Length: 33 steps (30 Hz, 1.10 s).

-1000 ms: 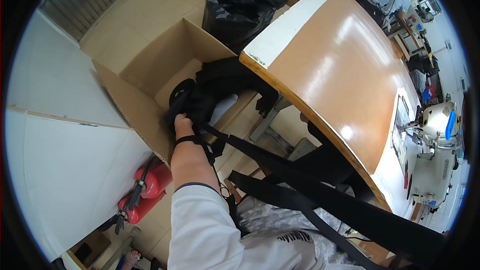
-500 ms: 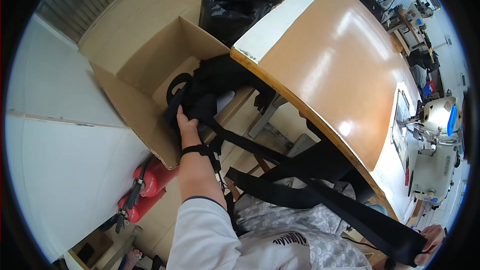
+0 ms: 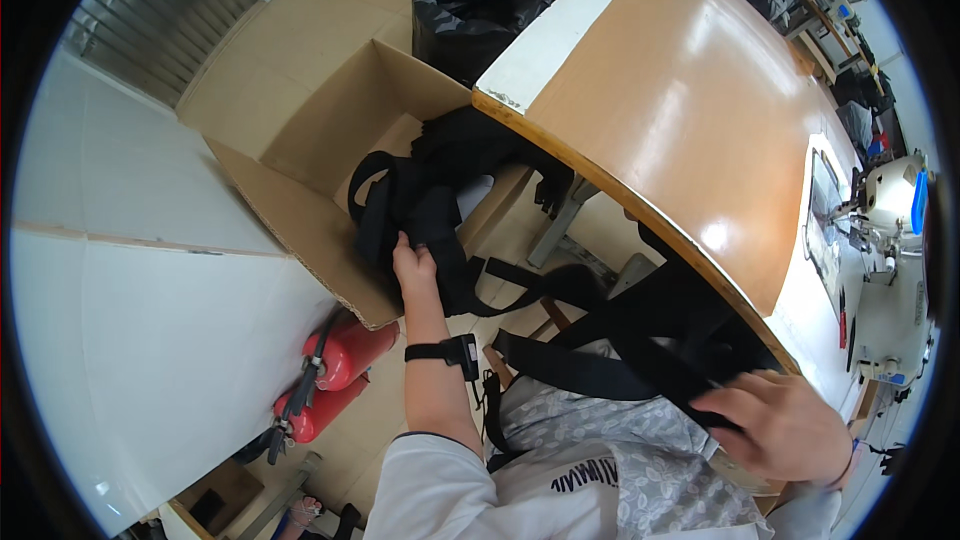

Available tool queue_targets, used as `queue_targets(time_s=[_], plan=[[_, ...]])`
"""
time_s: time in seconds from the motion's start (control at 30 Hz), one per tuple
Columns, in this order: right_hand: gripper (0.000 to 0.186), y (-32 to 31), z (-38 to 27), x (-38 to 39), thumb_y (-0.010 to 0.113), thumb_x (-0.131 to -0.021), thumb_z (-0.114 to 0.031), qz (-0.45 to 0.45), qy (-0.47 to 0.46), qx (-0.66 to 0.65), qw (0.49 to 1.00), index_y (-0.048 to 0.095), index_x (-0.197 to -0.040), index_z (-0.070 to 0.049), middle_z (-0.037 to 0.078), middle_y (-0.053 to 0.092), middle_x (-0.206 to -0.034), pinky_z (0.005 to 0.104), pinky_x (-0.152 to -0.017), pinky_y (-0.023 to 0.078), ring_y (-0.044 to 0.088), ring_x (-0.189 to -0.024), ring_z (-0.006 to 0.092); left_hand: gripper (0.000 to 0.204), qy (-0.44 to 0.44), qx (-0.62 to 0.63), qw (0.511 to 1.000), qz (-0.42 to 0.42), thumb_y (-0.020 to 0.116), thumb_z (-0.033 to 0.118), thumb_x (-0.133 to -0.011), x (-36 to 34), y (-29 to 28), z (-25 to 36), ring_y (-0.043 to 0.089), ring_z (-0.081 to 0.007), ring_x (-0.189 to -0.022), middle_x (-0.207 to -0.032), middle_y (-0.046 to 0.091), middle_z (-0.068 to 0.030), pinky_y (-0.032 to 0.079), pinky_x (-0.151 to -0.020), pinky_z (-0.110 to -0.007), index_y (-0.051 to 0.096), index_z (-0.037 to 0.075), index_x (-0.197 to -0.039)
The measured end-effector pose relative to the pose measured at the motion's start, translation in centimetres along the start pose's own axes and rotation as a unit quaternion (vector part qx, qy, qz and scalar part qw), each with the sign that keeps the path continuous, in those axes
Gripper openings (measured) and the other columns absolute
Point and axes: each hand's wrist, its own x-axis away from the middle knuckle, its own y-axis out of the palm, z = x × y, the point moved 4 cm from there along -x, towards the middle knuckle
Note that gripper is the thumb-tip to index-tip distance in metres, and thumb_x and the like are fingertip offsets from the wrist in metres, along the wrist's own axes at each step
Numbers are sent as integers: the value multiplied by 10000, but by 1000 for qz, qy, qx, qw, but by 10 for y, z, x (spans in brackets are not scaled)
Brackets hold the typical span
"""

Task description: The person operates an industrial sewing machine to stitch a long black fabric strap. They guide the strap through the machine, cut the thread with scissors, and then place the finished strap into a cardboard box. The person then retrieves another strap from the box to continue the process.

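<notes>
A wide black strap [image 3: 645,355] runs across above my lap, with loops hanging below the table edge. At the right, my right hand [image 3: 775,425] is closed round this strap; motion blurs the fingers slightly. My left hand [image 3: 415,265] is at the near side of an open cardboard box [image 3: 300,205], closed on folds of black strap [image 3: 440,225]. Its fingertips are partly hidden by the folds. More black fabric and strap [image 3: 460,145] lies heaped in the box and over its right side. One loop stands up beside the heap.
The brown-topped table [image 3: 670,110] slants across the right, its corner close to the box. On it stands a white sewing machine [image 3: 895,280]. Red fire extinguishers [image 3: 345,355] are left of my forearm by a white wall panel [image 3: 150,330]. Black bags [image 3: 475,15] sit behind the box.
My right hand has come in from the far lower right toward my lap, still holding the strap. The strap, taut before, now sags into loops. My left hand stays at the box.
</notes>
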Motion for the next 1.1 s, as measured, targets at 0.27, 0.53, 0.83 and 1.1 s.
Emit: queue_targets(time_s=[0.27, 0.53, 0.83, 1.1], plan=[[350, 36, -35, -86, 619, -785, -204, -34, -8, 147, 988, 526, -999, 58, 214, 518, -999, 323, -688, 504, 575, -873, 295, 278, -50, -25, 991, -122, 548, 188, -898, 67, 17, -7, 585, -225, -955, -1070, 576, -133, 499, -844, -345, 516, -24, -1074], [354, 93, 18, -207, 599, -821, -271, 91, 80, 103, 987, 545, -899, 70, 192, 580, -864, 349, -686, 513, 597, -885, 316, 259, 8, -22, 977, -213, 540, 166, -901, 140, 25, -22, 550, -240, -1033, -1145, 544, -118, 462, -905, -369, 486, 11, -1101], [283, 102, 4, -235, 684, -684, -148, 287, -163, 40, 943, 550, -916, -59, 72, 568, -931, 341, -701, 495, 541, -916, 245, 236, 42, -147, 949, -276, 506, 130, -918, 158, 22, -28, 564, -219, -1025, -1138, 565, -110, 465, -827, -307, 497, 10, -1121], [355, 121, -6, -249, 728, -642, -227, 241, -150, 100, 954, 579, -920, -62, 67, 546, -942, 358, -776, 419, 500, -958, 241, 323, 384, -542, 704, -250, 571, 137, -820, 162, 14, -34, 576, -274, -985, -1059, 587, -152, 450, -801, -365, 530, 22, -1119]])
